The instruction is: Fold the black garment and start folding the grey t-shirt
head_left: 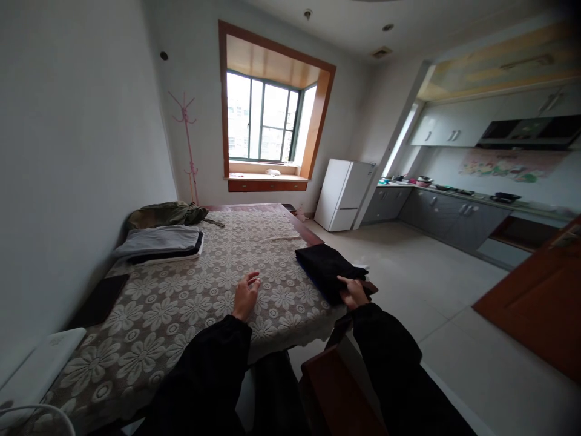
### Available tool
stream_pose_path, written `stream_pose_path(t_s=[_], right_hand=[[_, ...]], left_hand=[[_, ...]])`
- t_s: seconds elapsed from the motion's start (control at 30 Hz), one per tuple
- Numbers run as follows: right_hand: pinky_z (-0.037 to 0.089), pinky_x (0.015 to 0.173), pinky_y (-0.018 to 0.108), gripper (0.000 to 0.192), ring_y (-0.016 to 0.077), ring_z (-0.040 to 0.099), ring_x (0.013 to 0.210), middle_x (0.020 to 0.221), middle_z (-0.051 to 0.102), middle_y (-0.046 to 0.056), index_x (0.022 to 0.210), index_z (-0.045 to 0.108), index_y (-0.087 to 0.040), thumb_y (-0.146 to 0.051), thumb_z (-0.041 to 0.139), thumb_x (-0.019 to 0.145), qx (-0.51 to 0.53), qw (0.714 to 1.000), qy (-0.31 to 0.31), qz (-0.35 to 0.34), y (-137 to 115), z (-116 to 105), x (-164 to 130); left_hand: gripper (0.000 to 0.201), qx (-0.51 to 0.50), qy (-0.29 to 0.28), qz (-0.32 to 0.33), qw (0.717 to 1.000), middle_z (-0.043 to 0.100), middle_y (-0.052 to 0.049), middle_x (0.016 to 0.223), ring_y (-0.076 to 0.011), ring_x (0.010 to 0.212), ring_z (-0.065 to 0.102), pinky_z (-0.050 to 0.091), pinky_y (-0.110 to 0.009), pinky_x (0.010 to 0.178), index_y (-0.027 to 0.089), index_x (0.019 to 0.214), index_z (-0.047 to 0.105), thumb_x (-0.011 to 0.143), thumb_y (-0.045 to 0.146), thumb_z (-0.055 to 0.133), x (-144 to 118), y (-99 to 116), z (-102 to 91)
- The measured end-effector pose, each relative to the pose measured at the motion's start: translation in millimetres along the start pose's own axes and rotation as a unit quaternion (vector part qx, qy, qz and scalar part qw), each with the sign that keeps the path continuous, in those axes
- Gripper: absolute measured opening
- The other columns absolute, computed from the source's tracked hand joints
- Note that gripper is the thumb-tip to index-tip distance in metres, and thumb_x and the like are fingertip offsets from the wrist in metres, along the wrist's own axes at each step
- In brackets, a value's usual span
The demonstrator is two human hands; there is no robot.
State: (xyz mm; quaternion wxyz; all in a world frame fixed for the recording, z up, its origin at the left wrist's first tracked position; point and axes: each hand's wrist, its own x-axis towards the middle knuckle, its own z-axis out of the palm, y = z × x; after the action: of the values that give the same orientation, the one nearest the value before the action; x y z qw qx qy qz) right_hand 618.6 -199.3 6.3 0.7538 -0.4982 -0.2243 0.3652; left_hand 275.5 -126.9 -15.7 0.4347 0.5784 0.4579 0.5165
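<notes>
A black folded garment (324,266) with a bluish lower edge lies at the right edge of the table, partly over a brown wooden chair (340,381). My right hand (354,292) grips its near right corner, with the thumb on top and the other fingers hidden beneath. Over the patterned tablecloth (181,303), left of the garment, my left hand (246,295) hovers or rests with loosely bent fingers apart and nothing in them. Whether it touches the cloth, I cannot tell.
A stack of folded clothes (158,242) and a dark green bag (166,213) lie at the table's far left, by the wall. Nearer are a dark flat object (100,300) and a white object (43,363). A white fridge (342,194) stands beyond; an orange-brown door (540,297) is at right.
</notes>
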Motion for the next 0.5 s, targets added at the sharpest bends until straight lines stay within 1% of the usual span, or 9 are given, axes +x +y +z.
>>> stream_pose_path(t_s=[0.13,0.23,0.37,0.5], right_hand=[[0.066,0.091,0.050,0.053,0.0334,0.076,0.101,0.102,0.080,0.004,0.110,0.070,-0.027,-0.025,0.084,0.059,0.006,0.999,-0.011,-0.051,1.0,7.7,1.5],[0.065,0.093,0.049,0.061,0.0329,0.075,0.106,0.111,0.079,0.003,0.115,0.067,-0.027,-0.022,0.084,0.057,0.014,0.997,0.001,-0.075,5.7,11.3,-5.5],[0.065,0.094,0.046,0.068,0.0310,0.073,0.109,0.118,0.077,0.002,0.120,0.064,-0.028,-0.020,0.083,0.055,0.030,0.995,0.034,-0.087,13.2,9.8,-14.1],[0.065,0.093,0.045,0.067,0.0299,0.074,0.107,0.116,0.077,0.001,0.117,0.063,-0.030,-0.020,0.085,0.055,0.025,0.996,0.043,-0.072,15.5,0.5,-15.1]], left_hand=[[0.029,0.021,-0.004,0.003,1.000,0.076,-0.015,0.121,-0.0287,0.115,0.071,0.052,-0.042,0.100,0.018,0.113,0.072,0.090,0.031,0.063,-0.7,0.2,-0.8],[0.028,0.034,-0.007,0.007,0.999,0.076,-0.015,0.120,-0.0288,0.114,0.071,0.052,-0.042,0.101,0.018,0.113,0.072,0.090,0.032,0.063,-1.5,1.0,-0.9],[0.028,0.050,-0.012,0.013,0.999,0.076,-0.015,0.120,-0.0289,0.112,0.072,0.053,-0.043,0.099,0.019,0.113,0.071,0.090,0.033,0.062,-2.5,2.4,-0.8],[0.028,0.065,-0.013,0.015,0.998,0.076,-0.014,0.120,-0.0287,0.111,0.072,0.053,-0.043,0.099,0.020,0.114,0.071,0.091,0.033,0.061,-3.6,3.4,-0.4]])
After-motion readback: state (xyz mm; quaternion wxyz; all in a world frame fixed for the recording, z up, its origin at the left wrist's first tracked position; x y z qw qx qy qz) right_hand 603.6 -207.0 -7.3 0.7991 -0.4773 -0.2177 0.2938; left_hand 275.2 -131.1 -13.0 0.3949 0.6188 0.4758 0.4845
